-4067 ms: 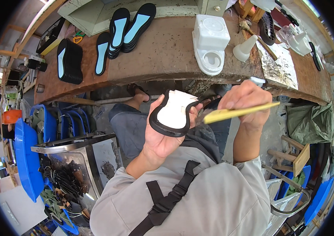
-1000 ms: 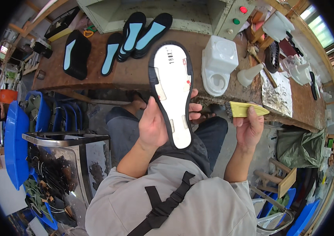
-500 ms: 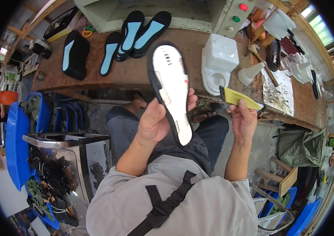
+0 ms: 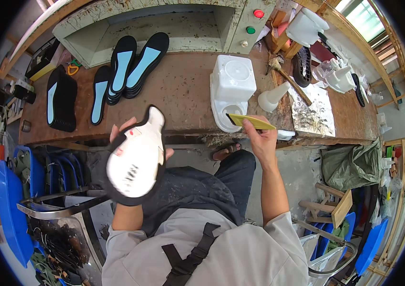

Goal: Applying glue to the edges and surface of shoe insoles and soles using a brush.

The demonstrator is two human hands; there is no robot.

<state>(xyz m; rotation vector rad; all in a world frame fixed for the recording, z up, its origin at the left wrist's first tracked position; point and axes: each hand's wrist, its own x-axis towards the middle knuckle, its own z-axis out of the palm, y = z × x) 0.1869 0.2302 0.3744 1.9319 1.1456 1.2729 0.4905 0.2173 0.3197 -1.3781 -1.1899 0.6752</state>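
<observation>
From here I can see the left hand point(image 4: 125, 127) gripping a black-edged, white-faced shoe sole point(image 4: 133, 164), freshly swung wide-end-back, left of the boxy white plastic pot point(image 4: 234, 82). The flat yellow dark-bristled brush point(image 4: 258, 122), pinched in the right hand point(image 4: 262, 142), has shifted over that pot's front, touching or not I can't tell, so brushing looks paused imo.

Head-worn fisheye, looking down, near the workbench point(image 4: 178, 86)
</observation>
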